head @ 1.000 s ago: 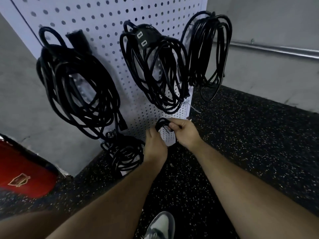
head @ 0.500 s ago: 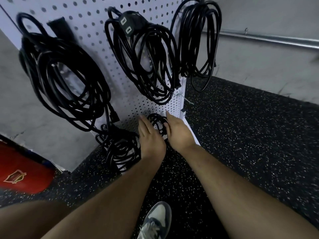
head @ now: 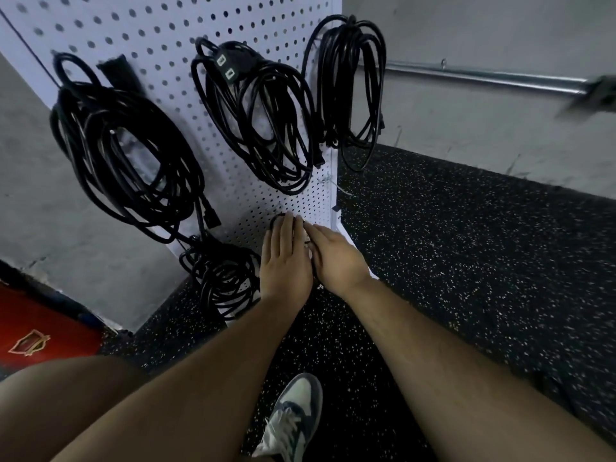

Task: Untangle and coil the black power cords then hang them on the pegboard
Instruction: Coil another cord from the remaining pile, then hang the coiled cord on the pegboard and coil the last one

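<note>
floor (head: 466, 261) is black speckled rubber; white pegboard (head: 160, 35) stands on it against a grey wall. three coiled black cords hang on the board: big left coil (head: 166, 181), middle coil (head: 230, 128) with a plug block at its top, narrow right coil (head: 333, 95) at the board's edge. fourth bundle, low coil (head: 220, 275), sits at the board's foot below the big one; can't tell if it hangs or rests on the floor, and a strand seems to run between the two. left grip (head: 285, 261) and right grip (head: 336, 258) are side by side low on the board, fingers straight and flat, curled round nothing, pressing a small coil (head: 274, 221) against the perforated face. only an arc of that cord shows past the left fingertips, rest is hidden under the palms; no hook visible. judgement: seating a short cord on a peg, task near done barring the low bundle. handling: light, rubbery jacket, limp but springy, so loops will want to fan out or slide off once pressure comes off. take hold by pinching all turns together at the top of the loop, near the peg, not by one strand or the plug. risk: one turn slips free and the coil unwinds.
</note>
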`<state>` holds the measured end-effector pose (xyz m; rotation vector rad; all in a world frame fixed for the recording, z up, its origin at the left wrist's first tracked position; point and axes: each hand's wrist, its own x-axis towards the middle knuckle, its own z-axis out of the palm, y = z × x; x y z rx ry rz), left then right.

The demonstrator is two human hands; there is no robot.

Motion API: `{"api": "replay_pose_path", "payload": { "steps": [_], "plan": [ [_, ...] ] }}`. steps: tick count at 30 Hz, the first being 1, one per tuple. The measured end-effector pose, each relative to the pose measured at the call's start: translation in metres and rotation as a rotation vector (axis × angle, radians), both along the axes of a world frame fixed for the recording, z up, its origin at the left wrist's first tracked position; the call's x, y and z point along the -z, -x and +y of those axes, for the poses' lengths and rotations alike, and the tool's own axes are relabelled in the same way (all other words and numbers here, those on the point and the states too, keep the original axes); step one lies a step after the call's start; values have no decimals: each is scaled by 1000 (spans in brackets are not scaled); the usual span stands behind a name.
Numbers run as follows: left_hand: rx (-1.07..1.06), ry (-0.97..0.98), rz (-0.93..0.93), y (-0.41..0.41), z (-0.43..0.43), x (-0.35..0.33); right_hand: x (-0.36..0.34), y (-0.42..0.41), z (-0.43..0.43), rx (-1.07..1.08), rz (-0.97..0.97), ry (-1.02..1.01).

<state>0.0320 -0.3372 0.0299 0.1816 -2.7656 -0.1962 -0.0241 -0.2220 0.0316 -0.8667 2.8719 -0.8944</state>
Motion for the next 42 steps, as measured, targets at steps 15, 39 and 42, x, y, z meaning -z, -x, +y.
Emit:
{"api": "replay_pose_path", "payload": {
  "steps": [15, 39, 42],
  "plan": [
    [608, 151, -672, -62, 184, 95, 102, -135, 221, 387, -473, -365],
    [638, -51, -1114, -94, 307, 163, 176, -204, 312, 789, -708, -404],
    [643, -179, -923, -65, 317, 112, 126, -174, 330, 910, -574, -241]
  ]
}}
